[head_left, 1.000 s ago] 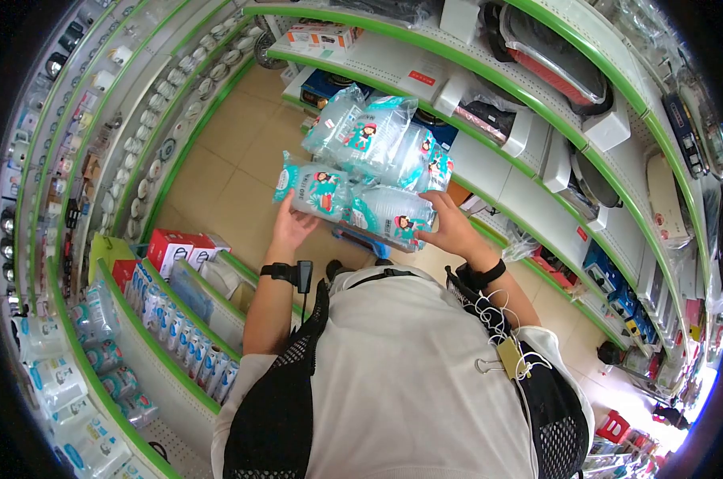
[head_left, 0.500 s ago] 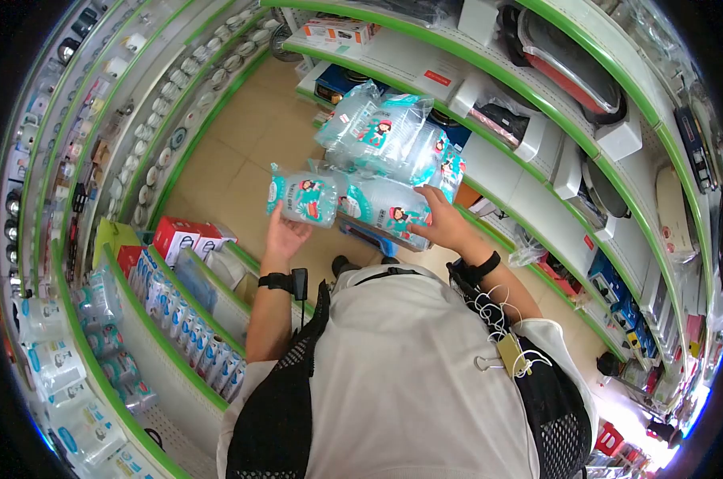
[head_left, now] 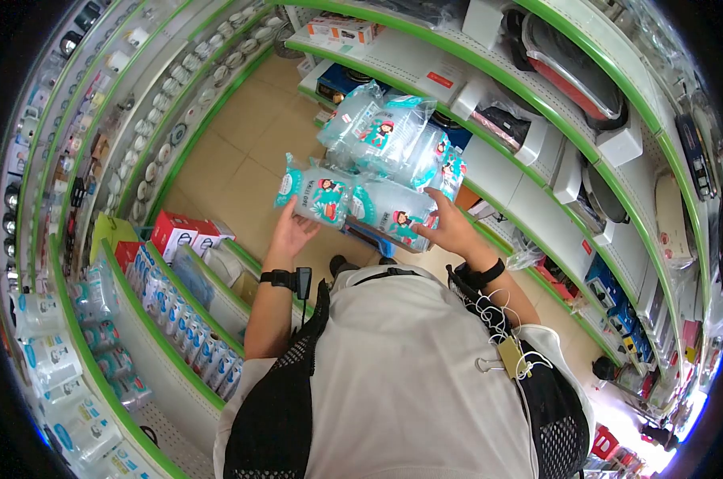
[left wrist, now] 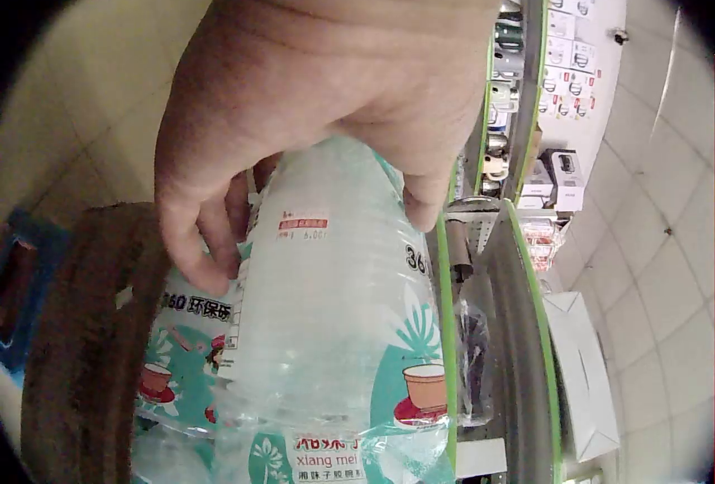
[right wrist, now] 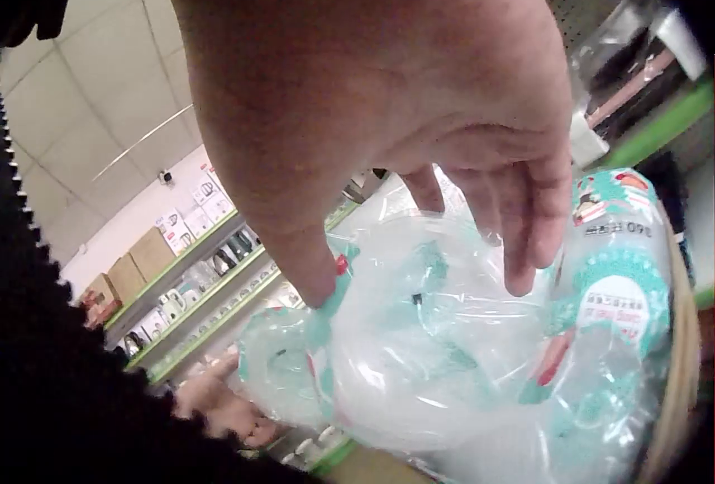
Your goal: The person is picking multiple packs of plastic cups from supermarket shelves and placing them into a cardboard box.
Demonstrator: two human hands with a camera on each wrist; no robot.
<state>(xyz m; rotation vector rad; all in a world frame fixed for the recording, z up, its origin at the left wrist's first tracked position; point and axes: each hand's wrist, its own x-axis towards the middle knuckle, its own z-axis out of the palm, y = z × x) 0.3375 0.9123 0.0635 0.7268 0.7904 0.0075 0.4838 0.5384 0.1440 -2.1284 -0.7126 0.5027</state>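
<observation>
My left hand (head_left: 296,231) holds a clear pack of stacked plastic bowls (head_left: 320,197) with teal print. In the left wrist view, its thumb and fingers curl round the end of that pack (left wrist: 324,283), which bears a small red-and-white price label (left wrist: 303,225). Right beside it lies a second bowl pack (head_left: 389,211); my right hand (head_left: 455,227) grips its near right end, thumb on one side and fingers over the other. Several more teal-printed packs (head_left: 389,136) are heaped just beyond. A brown cardboard edge (left wrist: 89,328) shows beside the packs in the left wrist view.
Green-edged shelves (head_left: 489,172) with boxed pans and cookware curve along the right. Shelves of white dishes (head_left: 166,100) run down the left. Near my left arm, a lower shelf carries red boxes (head_left: 174,231) and blue-and-white packets (head_left: 182,323). Tiled floor (head_left: 225,152) lies between.
My left hand first shifted its pack left, away from the second one, then brought it back right against it. The right hand stays at the second pack's end.
</observation>
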